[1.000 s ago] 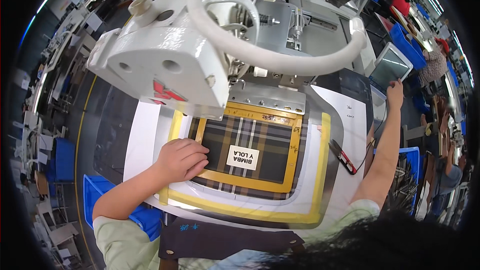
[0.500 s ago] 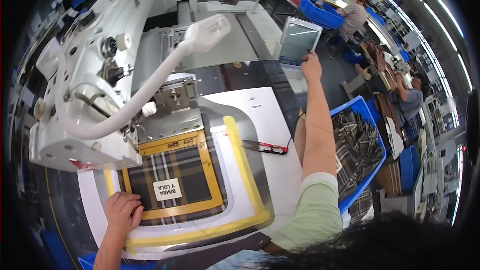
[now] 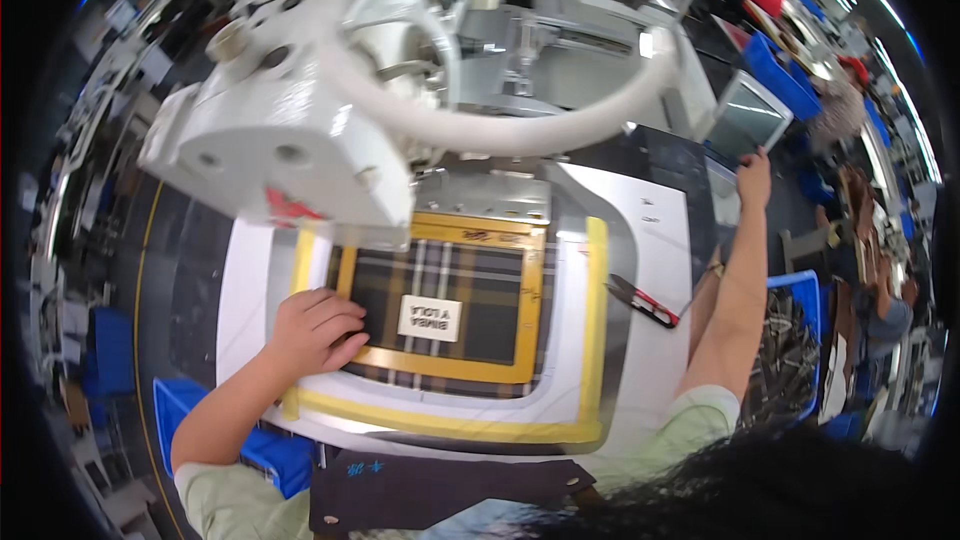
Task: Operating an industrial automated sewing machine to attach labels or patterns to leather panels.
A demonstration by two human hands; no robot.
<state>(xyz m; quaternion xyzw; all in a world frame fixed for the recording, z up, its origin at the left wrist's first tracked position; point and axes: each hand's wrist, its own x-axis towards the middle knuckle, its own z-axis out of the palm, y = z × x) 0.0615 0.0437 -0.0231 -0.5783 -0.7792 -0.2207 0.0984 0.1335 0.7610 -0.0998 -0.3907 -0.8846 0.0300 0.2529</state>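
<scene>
Workshop, left hand on yellow frame

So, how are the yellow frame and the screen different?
The yellow frame lies flat; the screen stands tilted. The frame shows plaid fabric through its opening, while the screen has a pale border around grey glass. The left hand is at the frame's left side; the right hand is at the screen's lower edge. Both are roughly rectangular.

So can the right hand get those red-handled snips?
Probably yes. The right hand is at the screen and would have to leave it, but the red-handled snips lie uncovered between the yellow frame and that forearm, with nothing visible blocking them.
</scene>
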